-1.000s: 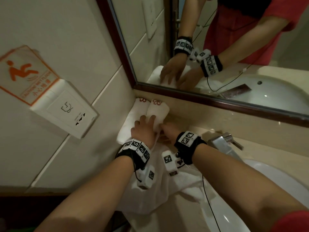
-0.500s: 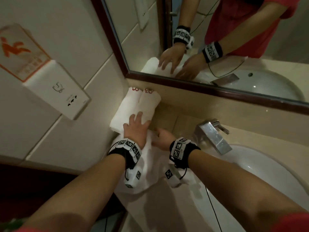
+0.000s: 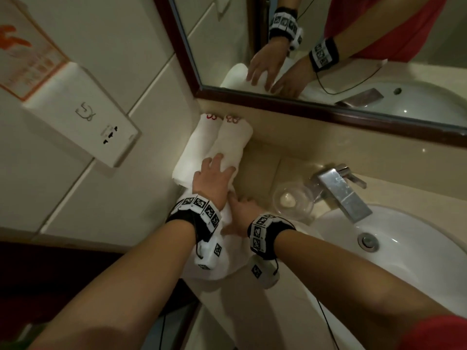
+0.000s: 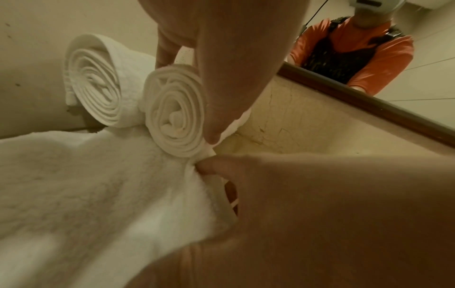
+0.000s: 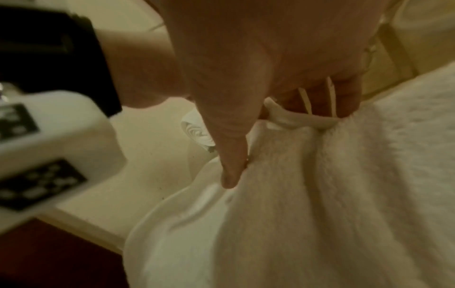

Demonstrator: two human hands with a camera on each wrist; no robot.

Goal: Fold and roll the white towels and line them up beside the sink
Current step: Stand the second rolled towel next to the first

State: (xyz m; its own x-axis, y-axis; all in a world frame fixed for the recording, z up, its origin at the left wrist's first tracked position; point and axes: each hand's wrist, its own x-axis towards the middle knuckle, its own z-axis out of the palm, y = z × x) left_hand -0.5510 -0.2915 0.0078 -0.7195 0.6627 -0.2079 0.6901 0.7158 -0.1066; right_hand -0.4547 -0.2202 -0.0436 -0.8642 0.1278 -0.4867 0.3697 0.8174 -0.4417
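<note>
Two rolled white towels lie side by side in the corner under the mirror: the left roll (image 3: 194,142) (image 4: 96,81) against the wall, the right roll (image 3: 232,140) (image 4: 177,113) beside it. My left hand (image 3: 212,178) rests on the near end of the right roll, fingers spread and straight, thumb (image 4: 216,117) down its side. My right hand (image 3: 242,208) sits just below it and pinches the edge of a loose white towel (image 3: 222,269) (image 5: 320,194), thumb (image 5: 231,155) pressed on the cloth. That towel is bunched and drapes over the counter's front edge.
A glass soap dish (image 3: 293,200) stands to the right of my hands, then a chrome faucet (image 3: 341,190) and the white sink (image 3: 404,248). The beige counter (image 3: 265,168) ends at the mirror (image 3: 328,46). A wall socket box (image 3: 83,117) juts out on the left.
My right hand has drawn back from beside the right roll toward me, taking the loose towel's edge along. My left hand stays on the right roll.
</note>
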